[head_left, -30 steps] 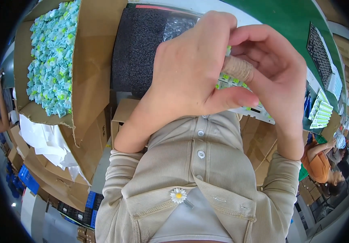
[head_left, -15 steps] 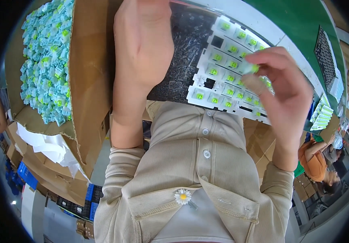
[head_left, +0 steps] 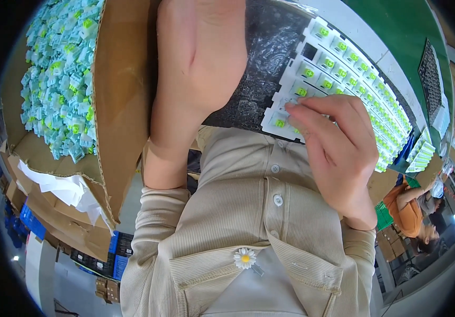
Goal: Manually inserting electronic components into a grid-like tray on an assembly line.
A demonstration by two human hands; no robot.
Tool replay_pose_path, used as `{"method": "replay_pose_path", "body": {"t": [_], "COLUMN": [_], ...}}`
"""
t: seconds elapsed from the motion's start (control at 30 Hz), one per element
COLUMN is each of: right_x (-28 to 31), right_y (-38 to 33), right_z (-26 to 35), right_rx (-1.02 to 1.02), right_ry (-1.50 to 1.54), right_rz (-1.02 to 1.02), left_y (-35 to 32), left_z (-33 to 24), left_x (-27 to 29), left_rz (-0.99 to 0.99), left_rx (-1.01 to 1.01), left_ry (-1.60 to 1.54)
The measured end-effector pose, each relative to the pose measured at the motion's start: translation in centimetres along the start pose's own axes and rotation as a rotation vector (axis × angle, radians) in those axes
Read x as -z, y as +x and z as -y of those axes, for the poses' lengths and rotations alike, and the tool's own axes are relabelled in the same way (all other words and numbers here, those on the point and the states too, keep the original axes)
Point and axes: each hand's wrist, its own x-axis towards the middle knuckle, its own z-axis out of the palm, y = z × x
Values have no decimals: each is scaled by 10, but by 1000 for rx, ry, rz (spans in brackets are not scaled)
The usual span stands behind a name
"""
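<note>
A white keyboard plate point(head_left: 304, 68) filled with rows of key switches with bright green stems point(head_left: 327, 84) lies on a black textured pad point(head_left: 248, 105) in front of me. My right hand point(head_left: 341, 150) is over the plate's near left part, thumb and fingertips pinched at a slot near the plate's left edge. A pale bit of a key switch point(head_left: 289, 101) shows at the fingertips; the rest is hidden. My left hand point(head_left: 203, 58) is at the left of the pad, back of the hand showing, its fingers cut off by the top edge.
At the left a cardboard box point(head_left: 124, 95) holds a heap of loose pale blue and green switches point(head_left: 61, 84). A dark keyboard plate point(head_left: 429, 71) and strips of switches point(head_left: 421, 152) lie at the right on the green tabletop point(head_left: 391, 21). A person in orange point(head_left: 408, 210) is farther off.
My right hand has come left and down with the key switch, onto the slot near the plate's left edge. The view has shifted slightly, and more of the plate's right side shows.
</note>
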Motion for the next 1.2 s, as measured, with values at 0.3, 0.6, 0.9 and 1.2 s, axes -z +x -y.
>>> {"method": "replay_pose_path", "body": {"t": [0.3,0.6,0.9,1.2], "right_x": [-6,-3,-3,28], "right_y": [-2,-2,-1,68], "right_z": [-8,1,-2,8], "right_rx": [231,113,103,202], "right_ry": [-120,-173,-158,-458], "right_rz": [-107,-30,-65,418], "left_y": [0,0,-1,-5], "left_z": [1,-1,-2,-13], "left_x": [0,2,0,8], "left_rz": [-9,-20,-36,189], "left_rx": [-29,-8,-17,-18], "left_ry": [-5,5,0,-862]}}
